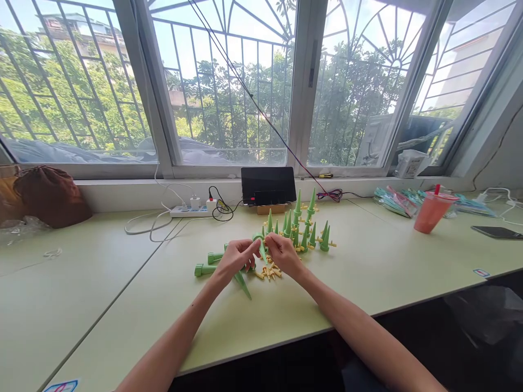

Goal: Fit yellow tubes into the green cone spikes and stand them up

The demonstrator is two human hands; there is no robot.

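Left hand (237, 257) has thumb and fingers pinched on a green spike (262, 252), point down, just above the table (163, 305). Right hand (285, 253) is right up at its wide end, fingers curled in tight, can't tell what they've got. Loose yellow pegs (272, 273) lie below, more spikes (208, 269) lie left, and a bunch of upright ones (324, 240) stand right.

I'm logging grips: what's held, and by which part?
The left hand holds a green spike near its wide end. What the right hand pinches beside it, if anything, is hidden.
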